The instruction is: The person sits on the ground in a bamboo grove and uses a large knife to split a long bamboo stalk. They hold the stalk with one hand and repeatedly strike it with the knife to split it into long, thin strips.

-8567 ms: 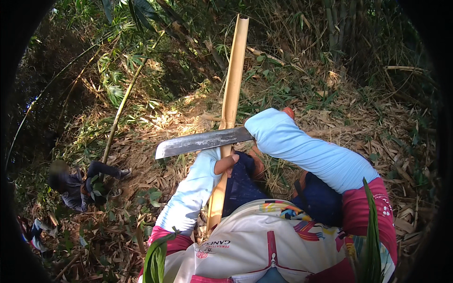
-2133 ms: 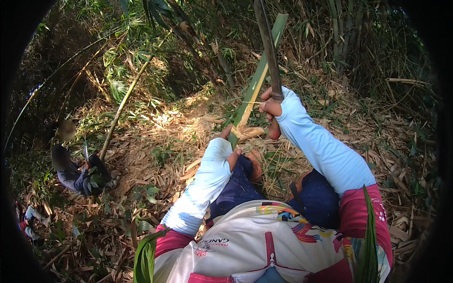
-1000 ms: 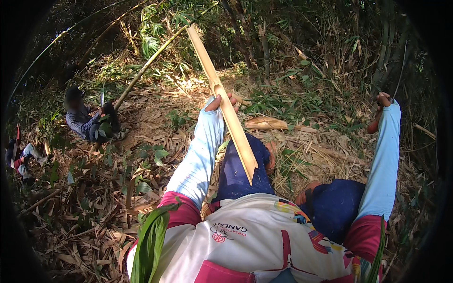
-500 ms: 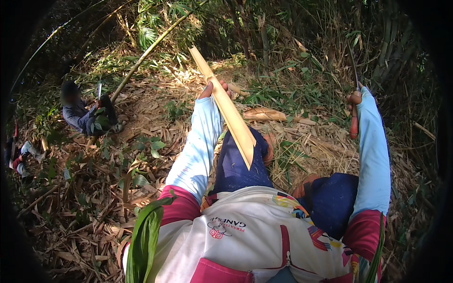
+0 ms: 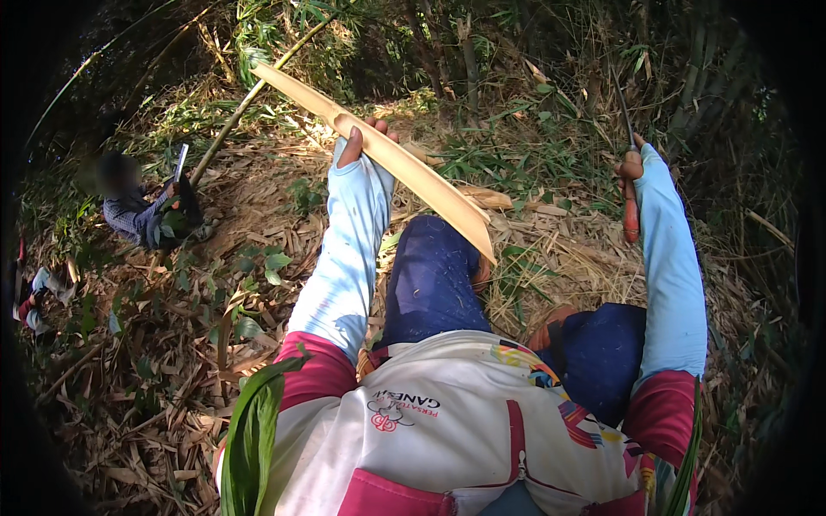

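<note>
- Dry leaf litter covered the ground
- A bamboo pole leaned beyond the left hand
- The split bamboo length slanted across the left hand, its near end beside the left knee
- The machete stood well apart at right, blade pointing away
- Left thumb and fingers clasped the split bamboo length
- The right hand gripped the machete's reddish handle

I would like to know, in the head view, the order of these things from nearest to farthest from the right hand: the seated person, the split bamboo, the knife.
1. Knife: held in the right hand, at the right side.
2. Split bamboo: left of centre, held in the left hand.
3. Seated person: far over at the left side.
</note>
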Action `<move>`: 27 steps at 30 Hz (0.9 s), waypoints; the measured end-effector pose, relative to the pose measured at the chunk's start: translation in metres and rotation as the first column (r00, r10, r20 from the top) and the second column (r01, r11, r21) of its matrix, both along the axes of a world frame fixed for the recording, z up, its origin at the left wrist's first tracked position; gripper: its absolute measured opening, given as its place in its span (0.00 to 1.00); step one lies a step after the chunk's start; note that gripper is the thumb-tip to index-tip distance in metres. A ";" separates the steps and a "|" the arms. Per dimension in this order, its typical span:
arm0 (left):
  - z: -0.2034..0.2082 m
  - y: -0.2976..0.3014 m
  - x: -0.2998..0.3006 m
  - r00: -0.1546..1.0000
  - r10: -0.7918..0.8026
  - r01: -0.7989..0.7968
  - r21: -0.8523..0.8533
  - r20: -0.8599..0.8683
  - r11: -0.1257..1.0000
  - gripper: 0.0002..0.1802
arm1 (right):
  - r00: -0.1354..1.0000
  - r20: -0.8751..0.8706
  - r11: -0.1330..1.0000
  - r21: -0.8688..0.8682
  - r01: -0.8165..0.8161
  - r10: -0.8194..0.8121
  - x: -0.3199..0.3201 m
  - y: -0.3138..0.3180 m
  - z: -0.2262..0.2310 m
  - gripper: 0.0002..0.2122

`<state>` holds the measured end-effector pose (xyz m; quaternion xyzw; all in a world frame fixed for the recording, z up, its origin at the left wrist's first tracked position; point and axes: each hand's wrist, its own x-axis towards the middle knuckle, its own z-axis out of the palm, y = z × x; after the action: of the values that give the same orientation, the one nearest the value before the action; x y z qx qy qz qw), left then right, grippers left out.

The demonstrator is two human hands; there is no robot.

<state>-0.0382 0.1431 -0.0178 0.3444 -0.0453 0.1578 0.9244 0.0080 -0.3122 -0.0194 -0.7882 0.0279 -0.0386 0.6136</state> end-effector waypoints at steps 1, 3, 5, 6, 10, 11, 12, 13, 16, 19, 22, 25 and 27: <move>0.008 -0.002 -0.002 0.999 0.040 -0.040 0.027 0.027 0.999 0.27 | 1.000 0.007 0.999 0.032 -0.005 0.005 0.000 0.001 -0.001 0.43; 0.012 0.017 0.001 0.995 0.071 -0.072 0.004 0.071 0.997 0.27 | 0.999 0.023 0.995 0.096 -0.024 0.022 0.001 0.007 -0.002 0.43; 0.018 0.036 0.005 0.988 0.155 -0.155 -0.089 -0.010 0.984 0.24 | 1.000 0.018 0.996 0.084 -0.012 0.010 -0.003 0.003 -0.002 0.43; 0.011 0.047 0.010 0.974 0.210 -0.218 -0.116 -0.081 0.969 0.23 | 1.000 0.016 0.997 0.079 -0.011 0.010 -0.003 0.004 -0.002 0.42; -0.018 0.049 0.013 0.944 0.320 -0.328 -0.133 -0.080 0.935 0.20 | 1.000 -0.031 0.997 0.075 0.005 -0.002 0.003 0.005 -0.008 0.42; -0.024 0.048 0.012 0.938 0.341 -0.348 -0.139 -0.067 0.927 0.22 | 0.999 -0.033 0.998 0.066 -0.016 0.019 0.005 0.007 -0.010 0.42; -0.021 0.036 0.009 0.954 0.295 -0.301 -0.134 -0.064 0.944 0.23 | 0.999 -0.037 0.998 0.051 -0.023 0.025 0.005 0.004 -0.013 0.42; -0.013 0.026 0.001 0.965 0.257 -0.262 -0.131 -0.057 0.956 0.24 | 0.998 -0.039 0.999 0.034 -0.040 0.042 0.005 0.005 -0.011 0.41; -0.008 0.028 -0.017 0.990 0.121 -0.120 -0.020 0.070 0.993 0.27 | 0.998 -0.033 0.994 0.091 -0.054 0.058 -0.009 0.027 0.005 0.41; 0.002 0.038 -0.026 0.954 0.298 -0.295 -0.074 0.038 0.953 0.26 | 0.995 0.051 0.962 0.255 -0.100 0.090 -0.025 0.039 0.017 0.42; -0.018 0.047 -0.022 0.956 0.291 -0.290 -0.032 0.031 0.956 0.17 | 0.991 0.062 0.956 0.264 -0.130 0.117 -0.030 0.039 0.019 0.41; -0.024 0.038 -0.021 0.945 0.328 -0.328 0.024 0.009 0.944 0.16 | 0.995 0.006 0.989 0.112 -0.101 0.101 -0.028 0.046 0.015 0.40; -0.019 0.032 -0.021 0.936 0.353 -0.352 0.032 -0.008 0.935 0.16 | 0.994 -0.062 0.987 0.139 -0.083 0.093 -0.030 0.055 0.008 0.41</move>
<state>-0.0595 0.1754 -0.0363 0.3617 0.0210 0.3178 0.8762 -0.0225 -0.2571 -0.0109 -0.7456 0.0164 0.0174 0.6660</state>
